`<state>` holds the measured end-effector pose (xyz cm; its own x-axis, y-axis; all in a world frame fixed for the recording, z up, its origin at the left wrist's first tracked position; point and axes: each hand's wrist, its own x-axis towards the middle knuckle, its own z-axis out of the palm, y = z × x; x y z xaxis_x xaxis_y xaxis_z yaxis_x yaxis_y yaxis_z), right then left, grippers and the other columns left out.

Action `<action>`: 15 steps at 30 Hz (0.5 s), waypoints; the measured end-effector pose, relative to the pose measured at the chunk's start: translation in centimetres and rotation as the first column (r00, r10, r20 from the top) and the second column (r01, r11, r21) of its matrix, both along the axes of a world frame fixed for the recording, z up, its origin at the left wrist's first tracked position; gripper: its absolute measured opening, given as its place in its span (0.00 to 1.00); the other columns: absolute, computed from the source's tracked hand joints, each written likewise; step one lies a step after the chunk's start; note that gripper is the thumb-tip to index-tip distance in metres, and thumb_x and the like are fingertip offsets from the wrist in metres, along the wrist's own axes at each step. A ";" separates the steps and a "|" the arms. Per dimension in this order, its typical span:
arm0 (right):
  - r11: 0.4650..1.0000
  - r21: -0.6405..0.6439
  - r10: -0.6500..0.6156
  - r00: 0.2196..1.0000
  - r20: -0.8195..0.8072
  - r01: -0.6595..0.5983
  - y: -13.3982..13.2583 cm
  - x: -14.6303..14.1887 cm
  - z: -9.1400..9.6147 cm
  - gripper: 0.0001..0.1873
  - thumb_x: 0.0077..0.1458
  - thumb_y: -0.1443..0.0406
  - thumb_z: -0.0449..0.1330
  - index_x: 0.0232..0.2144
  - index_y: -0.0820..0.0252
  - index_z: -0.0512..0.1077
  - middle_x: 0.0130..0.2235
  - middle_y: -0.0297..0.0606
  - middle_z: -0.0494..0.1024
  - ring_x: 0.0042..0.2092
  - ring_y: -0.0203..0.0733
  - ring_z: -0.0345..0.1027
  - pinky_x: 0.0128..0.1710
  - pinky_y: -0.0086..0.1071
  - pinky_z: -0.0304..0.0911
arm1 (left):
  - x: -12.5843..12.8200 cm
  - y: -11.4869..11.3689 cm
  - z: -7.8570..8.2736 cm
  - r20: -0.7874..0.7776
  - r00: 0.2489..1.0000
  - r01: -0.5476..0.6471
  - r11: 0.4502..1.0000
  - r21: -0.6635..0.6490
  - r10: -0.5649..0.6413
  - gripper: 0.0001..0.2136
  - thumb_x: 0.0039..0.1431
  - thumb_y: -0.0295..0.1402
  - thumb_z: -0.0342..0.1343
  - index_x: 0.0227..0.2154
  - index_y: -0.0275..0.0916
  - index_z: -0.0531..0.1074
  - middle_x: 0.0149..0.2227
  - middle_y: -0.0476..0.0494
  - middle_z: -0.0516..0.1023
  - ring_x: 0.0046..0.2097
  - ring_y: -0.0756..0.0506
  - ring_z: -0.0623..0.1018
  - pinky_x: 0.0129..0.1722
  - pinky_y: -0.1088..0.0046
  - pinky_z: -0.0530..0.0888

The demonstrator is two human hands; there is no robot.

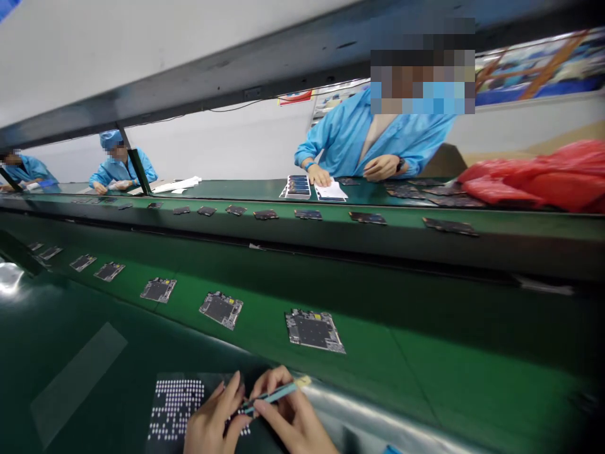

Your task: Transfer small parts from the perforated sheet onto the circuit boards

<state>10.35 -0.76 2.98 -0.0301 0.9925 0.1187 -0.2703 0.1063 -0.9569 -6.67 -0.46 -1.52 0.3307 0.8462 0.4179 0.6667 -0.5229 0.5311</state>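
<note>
On the bench at the bottom, my right hand (290, 410) pinches a pair of slim light-blue tweezers (278, 393) with a pale yellow end. The tweezers tilt down to the left, their tips close to my left fingers. My left hand (212, 416) lies on a clear sheet of small white round stickers (177, 403), its thumb and fingers apart around the tweezer tips. Whether a sticker is at the tips is too small to tell. Part of the sheet is hidden under both hands. The nearest circuit board (314, 331) lies flat on the green belt beyond them.
More boards, such as this circuit board (221, 309), lie in a row along the green conveyor belt (378, 372). A metal edge strip (359, 410) borders it. On a raised far belt, dark boards (366, 218) run past co-workers in blue. A red plastic bag (543, 173) sits far right.
</note>
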 end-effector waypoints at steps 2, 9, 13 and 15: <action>1.000 0.005 0.009 1.000 0.020 -0.009 -0.1 0.0 -0.1 0.12 0.52 0.56 0.62 0.27 0.55 0.63 0.29 0.33 0.69 0.30 0.39 0.64 0.31 0.32 0.61 | 0.2 -0.1 0.2 0.010 1.000 0.008 1.000 0.019 -0.008 0.22 0.65 0.37 0.45 0.61 0.55 0.51 0.44 0.58 0.78 0.47 0.49 0.77 0.48 0.75 0.73; 1.000 -0.012 0.018 0.998 0.053 -0.018 -0.2 0.0 0.5 0.13 0.52 0.55 0.61 0.26 0.54 0.62 0.28 0.32 0.68 0.27 0.38 0.64 0.29 0.32 0.62 | -0.1 0.0 0.7 -0.014 0.999 0.050 0.998 -0.036 -0.051 0.23 0.65 0.35 0.45 0.61 0.52 0.50 0.46 0.55 0.77 0.48 0.48 0.76 0.51 0.74 0.72; 0.998 -0.068 -0.002 1.000 -0.017 0.001 0.0 0.0 0.9 0.16 0.50 0.54 0.63 0.25 0.55 0.62 0.26 0.31 0.68 0.26 0.37 0.65 0.29 0.32 0.63 | -0.4 0.0 0.9 -0.063 0.994 0.090 0.994 -0.063 -0.094 0.24 0.65 0.34 0.46 0.62 0.52 0.49 0.46 0.55 0.77 0.50 0.47 0.75 0.51 0.72 0.72; 0.995 -0.098 -0.037 0.997 -0.071 0.030 0.4 0.1 0.9 0.17 0.48 0.54 0.65 0.25 0.55 0.61 0.26 0.30 0.69 0.25 0.36 0.65 0.28 0.32 0.63 | -0.2 0.0 0.7 -0.052 0.997 0.056 0.998 -0.025 -0.058 0.25 0.65 0.34 0.46 0.62 0.53 0.47 0.45 0.55 0.77 0.49 0.47 0.76 0.51 0.72 0.72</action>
<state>10.41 -0.38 3.90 0.0086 0.9997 0.0230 -0.3376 0.0246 -0.9410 -6.91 -0.48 -0.84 0.3995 0.8348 0.3789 0.6634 -0.5485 0.5089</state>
